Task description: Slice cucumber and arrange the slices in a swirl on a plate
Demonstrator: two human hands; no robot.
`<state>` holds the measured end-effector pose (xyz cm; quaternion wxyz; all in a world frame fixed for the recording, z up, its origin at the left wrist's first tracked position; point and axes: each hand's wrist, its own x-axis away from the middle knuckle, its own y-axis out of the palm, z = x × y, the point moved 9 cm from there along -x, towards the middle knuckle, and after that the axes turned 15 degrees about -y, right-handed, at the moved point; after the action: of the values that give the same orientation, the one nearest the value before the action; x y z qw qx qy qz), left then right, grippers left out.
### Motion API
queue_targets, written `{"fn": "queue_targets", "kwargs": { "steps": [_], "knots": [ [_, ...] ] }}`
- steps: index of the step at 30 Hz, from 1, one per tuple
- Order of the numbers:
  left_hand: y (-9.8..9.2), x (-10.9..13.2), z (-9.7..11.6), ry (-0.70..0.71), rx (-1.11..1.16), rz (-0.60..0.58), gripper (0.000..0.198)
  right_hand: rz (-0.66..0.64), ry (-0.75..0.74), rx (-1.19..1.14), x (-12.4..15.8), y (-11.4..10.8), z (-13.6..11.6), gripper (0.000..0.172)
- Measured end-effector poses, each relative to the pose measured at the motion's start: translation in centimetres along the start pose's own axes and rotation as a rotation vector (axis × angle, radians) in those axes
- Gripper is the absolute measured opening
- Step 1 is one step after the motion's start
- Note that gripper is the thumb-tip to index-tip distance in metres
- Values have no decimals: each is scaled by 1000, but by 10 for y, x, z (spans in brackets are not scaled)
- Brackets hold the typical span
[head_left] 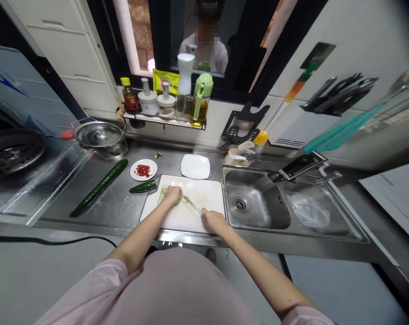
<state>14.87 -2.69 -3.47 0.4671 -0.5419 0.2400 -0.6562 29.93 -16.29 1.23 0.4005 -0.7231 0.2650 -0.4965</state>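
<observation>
My right hand [213, 221] is wrapped round the handle of a knife [195, 206], its blade pointing left and away over the white cutting board [180, 221]. A pale green cucumber slice [185, 199] lies at the blade's tip. My left hand [173, 195] is closed just left of that slice, fingers curled down to the board; what they hold, if anything, is hidden. Several cucumber slices [161, 197] sit beside and partly behind my left hand. A cut piece of cucumber [143, 187] rests by the board's left edge, and a whole long cucumber [99, 187] lies farther left.
Behind the board stand a small plate [132, 171] of chopped red bits and a white square dish [195, 166]. A lidded steel pot [112, 146] is at the back left. To the right is a double sink [258, 216] with a black faucet [299, 167]. Bottles line a shelf [163, 121].
</observation>
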Motion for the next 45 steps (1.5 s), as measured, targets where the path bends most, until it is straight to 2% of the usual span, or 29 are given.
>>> {"fn": "queue_targets", "kwargs": {
  "steps": [21,28,37,41,45],
  "knots": [
    [-4,1,3,-7,-13,3,10,-23,-25,31,1,3,7,31],
    [-7,4,3,-5,-17,9,9,-8,-35,14,-4,-1,2,31],
    [-11,11,5,7,-29,27,9,15,1,-6,13,10,11,29],
    [-11,13,4,6,-31,38,10,64,-11,0,20,12,14,30],
    [-11,15,3,7,-40,51,13,126,63,-55,27,14,27,31]
  ]
}}
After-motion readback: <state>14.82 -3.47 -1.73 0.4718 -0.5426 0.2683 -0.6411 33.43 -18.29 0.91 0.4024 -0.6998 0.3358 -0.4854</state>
